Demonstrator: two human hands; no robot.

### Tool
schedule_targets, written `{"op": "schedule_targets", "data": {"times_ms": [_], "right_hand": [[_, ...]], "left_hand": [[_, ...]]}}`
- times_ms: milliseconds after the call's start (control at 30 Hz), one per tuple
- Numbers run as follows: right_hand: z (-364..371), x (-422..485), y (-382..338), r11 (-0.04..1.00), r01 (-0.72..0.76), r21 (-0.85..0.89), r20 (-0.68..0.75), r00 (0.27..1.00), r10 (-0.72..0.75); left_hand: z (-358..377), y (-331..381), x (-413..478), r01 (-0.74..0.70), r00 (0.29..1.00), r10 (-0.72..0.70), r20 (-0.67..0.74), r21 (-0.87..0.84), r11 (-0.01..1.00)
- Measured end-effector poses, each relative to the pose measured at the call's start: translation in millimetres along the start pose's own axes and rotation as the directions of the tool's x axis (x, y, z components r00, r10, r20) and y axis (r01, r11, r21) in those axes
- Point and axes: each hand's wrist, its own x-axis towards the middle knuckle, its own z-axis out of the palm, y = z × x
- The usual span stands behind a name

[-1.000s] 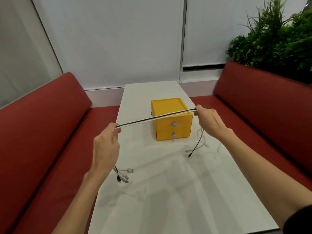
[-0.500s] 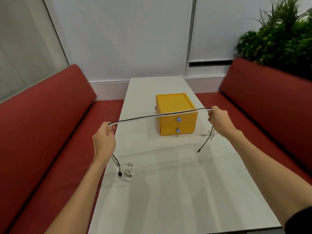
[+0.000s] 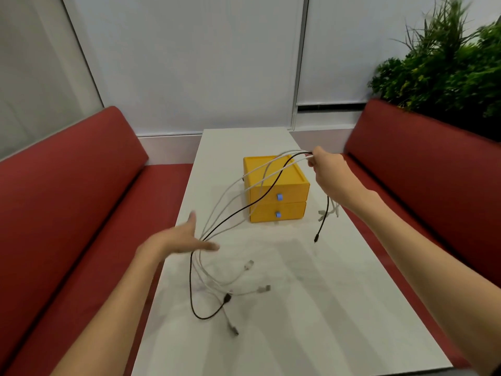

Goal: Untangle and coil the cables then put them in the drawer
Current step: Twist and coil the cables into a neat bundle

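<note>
A bundle of cables (image 3: 238,196), several white and one black, sags in an arc over the white table (image 3: 311,308). My right hand (image 3: 326,169) pinches the bundle high above the yellow drawer unit (image 3: 282,185). My left hand (image 3: 184,237) is spread flat with straight fingers, and the cables drape over its fingertips. Below it the loose ends fall onto the table, with white plugs (image 3: 264,289) and a black plug (image 3: 227,297) spread out. On the right a black end (image 3: 316,236) hangs down from my right hand. Both drawers with blue pulls are closed.
Red benches (image 3: 67,213) run along both sides of the table. A green plant (image 3: 444,63) stands behind the right bench. White blinds cover the window at the back.
My left hand has let go of the taut cables and opened flat. The bundle has gone slack and its left ends have dropped onto the table. My right hand has risen slightly.
</note>
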Motion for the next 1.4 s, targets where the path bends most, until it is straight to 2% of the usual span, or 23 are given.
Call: {"op": "schedule_targets", "data": {"times_ms": [67,133,200,267,333,367,433,500,700,900,1033,1133,1233,1267,1333,1400], "right_hand": [[-4,-1,-16,0.997,0.077,-0.022,0.021,0.997,-0.077],[-6,-3,-32,0.986,0.164,-0.033,0.047,0.986,-0.162],[-6,-4,-45,0.964,0.259,-0.058,0.067,0.965,-0.255],[-8,-4,-52,0.938,0.339,-0.076,0.088,0.939,-0.333],[-12,-5,-50,0.923,0.375,-0.089,0.081,0.926,-0.369],[-14,-6,-46,0.922,0.377,-0.086,0.068,0.926,-0.372],[-14,-8,-36,0.932,0.363,-0.03,0.034,0.932,-0.362],[-10,-11,-29,0.941,0.334,0.056,0.039,0.941,-0.336],[22,-31,-18,0.921,0.138,0.365,-0.016,0.99,-0.142],[54,-46,-4,0.894,-0.034,0.447,0.02,0.999,0.029],[68,-62,10,0.874,-0.158,0.46,0.092,0.987,0.13],[71,-64,15,0.882,-0.254,0.397,0.231,0.958,0.172],[56,-48,21,0.908,-0.313,0.278,0.457,0.875,0.161],[43,-42,17,0.913,-0.298,0.278,0.484,0.865,0.135],[14,-32,-3,0.905,-0.194,0.379,0.418,0.908,0.019],[-8,-22,-32,0.897,0.001,0.441,0.272,0.953,-0.135]], "left_hand": [[-12,45,-19,-0.228,0.958,0.21,-0.193,-0.077,0.971],[-13,91,-31,-0.461,0.829,0.413,-0.378,-0.042,0.886],[-8,126,-34,-0.564,0.726,0.538,-0.428,0.078,0.822],[-4,145,-33,-0.591,0.697,0.582,-0.42,0.124,0.797],[-1,149,-28,-0.641,0.699,0.591,-0.403,0.014,0.768],[0,148,-26,-0.667,0.714,0.583,-0.388,-0.12,0.736],[3,145,-22,-0.633,0.774,0.53,-0.347,-0.407,0.658],[6,144,-20,-0.58,0.81,0.497,-0.312,-0.55,0.6],[-1,148,-28,-0.55,0.832,0.404,-0.381,-0.661,0.511],[-2,145,-35,-0.556,0.83,0.344,-0.439,-0.702,0.445],[-10,144,-40,-0.562,0.826,0.31,-0.471,-0.73,0.389],[-7,140,-38,-0.548,0.835,0.324,-0.445,-0.718,0.429],[-8,139,-33,-0.539,0.842,0.355,-0.405,-0.628,0.561],[-10,140,-32,-0.537,0.844,0.363,-0.396,-0.59,0.603],[-11,144,-31,-0.528,0.849,0.379,-0.37,-0.537,0.658],[-9,151,-29,-0.524,0.851,0.401,-0.339,-0.505,0.686]]}}
